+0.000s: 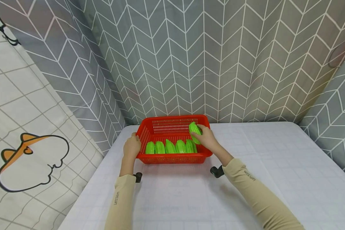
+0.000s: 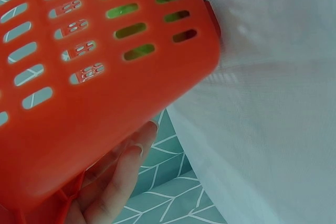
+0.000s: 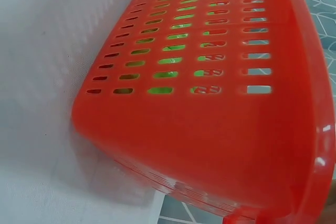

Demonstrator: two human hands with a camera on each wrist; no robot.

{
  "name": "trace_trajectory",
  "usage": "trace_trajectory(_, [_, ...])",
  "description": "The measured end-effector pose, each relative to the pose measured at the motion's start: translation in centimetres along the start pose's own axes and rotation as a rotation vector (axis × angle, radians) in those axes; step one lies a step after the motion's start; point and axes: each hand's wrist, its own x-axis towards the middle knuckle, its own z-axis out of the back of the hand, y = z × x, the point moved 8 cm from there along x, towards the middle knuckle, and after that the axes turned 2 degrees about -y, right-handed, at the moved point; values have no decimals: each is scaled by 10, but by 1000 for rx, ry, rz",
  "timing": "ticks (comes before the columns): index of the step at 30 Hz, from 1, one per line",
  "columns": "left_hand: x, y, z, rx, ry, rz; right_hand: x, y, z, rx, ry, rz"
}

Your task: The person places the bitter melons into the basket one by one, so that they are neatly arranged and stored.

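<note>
A red slotted plastic basket (image 1: 172, 159) stands on the white table, with several bright green bitter melons (image 1: 170, 147) lined up along its near side. My left hand (image 1: 132, 146) grips the basket's left rim; the left wrist view shows its fingers (image 2: 123, 174) tucked under the rim. Over the basket's right end my right hand (image 1: 207, 138) holds another bitter melon (image 1: 194, 130), tilted, between thumb and fingers. The right wrist view is filled mostly by the basket wall (image 3: 194, 135), with green showing through the slots and the held melon hidden.
The table (image 1: 172, 198) has a white cloth. Behind it hangs a grey curtain (image 1: 184, 64) with white zigzag lines, and a white printed sheet (image 1: 34, 166) is on the left. A dark wrist camera (image 1: 217, 171) juts out below the right hand.
</note>
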Motion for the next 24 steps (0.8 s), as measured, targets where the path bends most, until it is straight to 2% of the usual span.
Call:
trace_trajectory(12, [-1,1,0,-3,-7,3,-4,-2,-2,2,-24,-39])
trace_trajectory(19, [-2,1,-1,5,-8,-3,-6,2,-4,-98,-26,-18])
trace_trajectory(24, [-2,1,0,1,-8,-1,-7,3,-8,-110,16,-69])
